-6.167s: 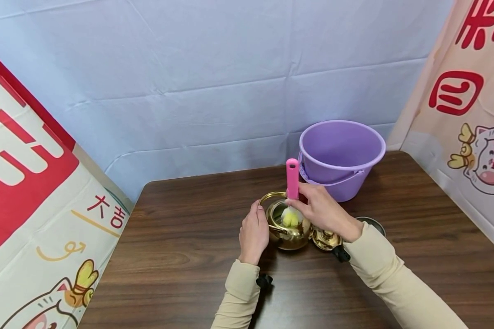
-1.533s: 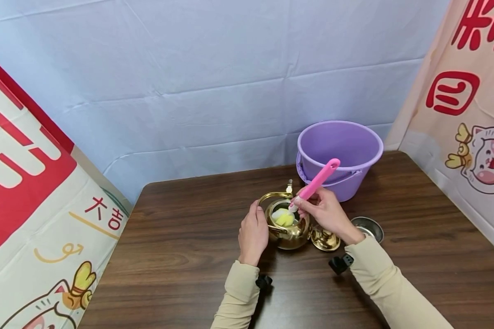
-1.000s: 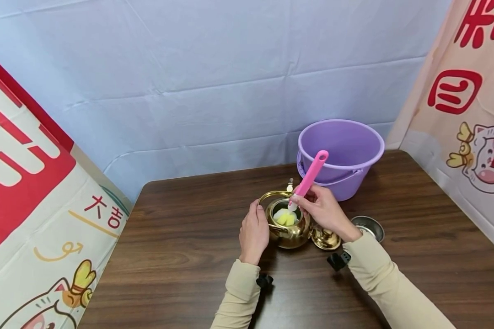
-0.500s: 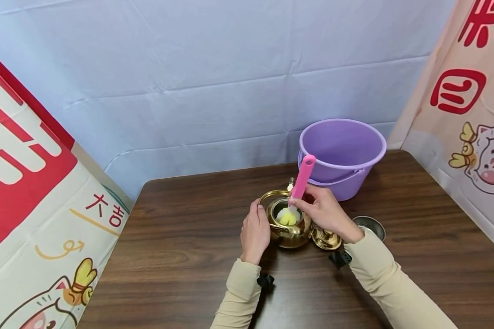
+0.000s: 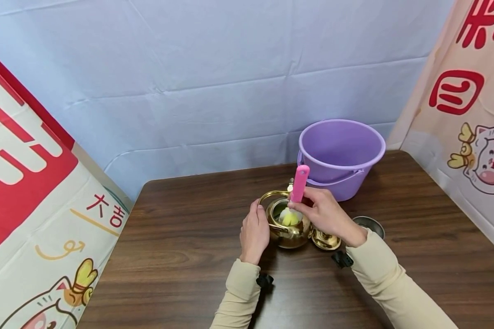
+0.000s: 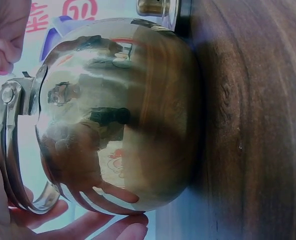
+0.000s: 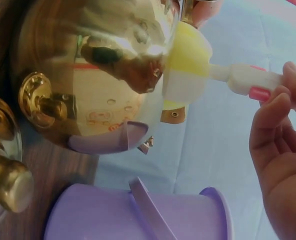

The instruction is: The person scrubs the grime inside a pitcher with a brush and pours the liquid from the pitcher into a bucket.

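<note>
A shiny gold kettle [image 5: 286, 240] with a raised arched handle stands on the wooden table, its mouth uncovered. My left hand [image 5: 255, 235] grips it at the left, against the arched handle; in the left wrist view the fingertips [image 6: 133, 231] reach round the kettle's side. Above the mouth, my right hand [image 5: 327, 212] pinches the stem of a sponge brush with a pink handle [image 5: 299, 183]. The brush's yellow-and-white sponge head [image 7: 188, 70] sits in the kettle's mouth, partly hidden inside. Beside the kettle lies its gold lid [image 5: 326, 241], knob up.
Behind my right hand stands a purple bucket [image 5: 350, 187] with its handle hanging down. A small round metal dish [image 5: 372, 225] lies to the right of the lid, partly hidden by my right wrist. A cloth backdrop [image 5: 214, 114] rises behind the table.
Over the last second and a half the brush handle has swung left from a rightward slant to nearly upright, the sponge head shifting right in the kettle's mouth. My left hand keeps its hold.
</note>
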`<state>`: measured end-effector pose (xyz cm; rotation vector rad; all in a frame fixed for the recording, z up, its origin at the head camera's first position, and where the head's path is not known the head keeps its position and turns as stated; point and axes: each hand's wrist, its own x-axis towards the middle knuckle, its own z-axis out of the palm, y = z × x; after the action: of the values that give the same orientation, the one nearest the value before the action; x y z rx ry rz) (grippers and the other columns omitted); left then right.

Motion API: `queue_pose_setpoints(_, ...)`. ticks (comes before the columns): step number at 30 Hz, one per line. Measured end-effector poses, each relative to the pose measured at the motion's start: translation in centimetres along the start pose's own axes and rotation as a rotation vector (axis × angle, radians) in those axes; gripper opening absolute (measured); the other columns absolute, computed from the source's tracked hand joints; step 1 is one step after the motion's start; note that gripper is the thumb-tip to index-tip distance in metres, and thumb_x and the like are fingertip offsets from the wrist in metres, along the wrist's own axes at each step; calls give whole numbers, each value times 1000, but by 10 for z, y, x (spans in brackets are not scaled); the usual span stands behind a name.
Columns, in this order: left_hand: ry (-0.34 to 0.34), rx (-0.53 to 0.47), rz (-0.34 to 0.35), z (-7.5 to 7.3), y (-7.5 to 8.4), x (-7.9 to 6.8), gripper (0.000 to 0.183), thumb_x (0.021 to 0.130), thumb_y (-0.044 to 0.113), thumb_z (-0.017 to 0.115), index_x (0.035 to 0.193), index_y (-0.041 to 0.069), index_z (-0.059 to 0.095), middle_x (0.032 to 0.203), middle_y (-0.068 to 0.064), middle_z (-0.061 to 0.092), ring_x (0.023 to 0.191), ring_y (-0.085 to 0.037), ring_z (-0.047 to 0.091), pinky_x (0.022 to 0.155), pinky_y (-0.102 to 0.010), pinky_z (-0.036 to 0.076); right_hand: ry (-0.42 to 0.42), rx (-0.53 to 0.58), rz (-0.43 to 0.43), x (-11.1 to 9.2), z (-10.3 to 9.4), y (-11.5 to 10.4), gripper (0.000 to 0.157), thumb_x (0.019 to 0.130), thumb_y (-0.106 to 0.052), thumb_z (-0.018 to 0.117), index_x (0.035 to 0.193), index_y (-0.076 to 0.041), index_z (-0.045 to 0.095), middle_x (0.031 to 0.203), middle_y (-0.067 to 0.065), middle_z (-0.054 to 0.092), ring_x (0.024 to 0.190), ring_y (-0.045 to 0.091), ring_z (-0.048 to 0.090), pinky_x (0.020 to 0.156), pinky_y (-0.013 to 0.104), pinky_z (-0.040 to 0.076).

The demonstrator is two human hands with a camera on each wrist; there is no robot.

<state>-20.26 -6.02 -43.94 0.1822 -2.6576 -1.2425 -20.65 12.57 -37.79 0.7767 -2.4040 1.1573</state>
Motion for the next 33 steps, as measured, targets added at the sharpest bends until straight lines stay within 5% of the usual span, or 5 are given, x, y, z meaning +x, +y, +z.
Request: queue_pose_setpoints(33,-17,17,13,-1,0,1,44,104,40,27,140,30,51,129,-7,64,107,-37,64,80,-56,49,198,-116,-175,-9,3,6,23,72,-2,82,91,-7,72,86,5,73,70,10,64,64,16,48)
